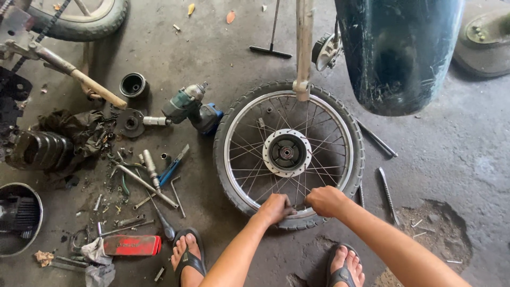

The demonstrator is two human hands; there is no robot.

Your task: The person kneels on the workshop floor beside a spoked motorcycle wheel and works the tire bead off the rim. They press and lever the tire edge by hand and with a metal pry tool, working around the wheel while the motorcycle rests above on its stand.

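1. The person squats over a spoked motorcycle wheel (pixel 288 154) that lies flat on the concrete floor (pixel 451 154), just in front of their sandalled feet.
2. The left hand (pixel 276 206) is curled down on the near rim, fingers pressed between the spokes; what it pinches I cannot tell.
3. The right hand (pixel 325 200) is a closed fist on the same rim, just beside the left.
4. It seems the work is on the near edge, at the tyre (pixel 220 159) or spokes; the next move needs a firm grip there.
5. An impact wrench (pixel 188 106) and scattered hand tools (pixel 151 183) lie on the left, apart from the hands
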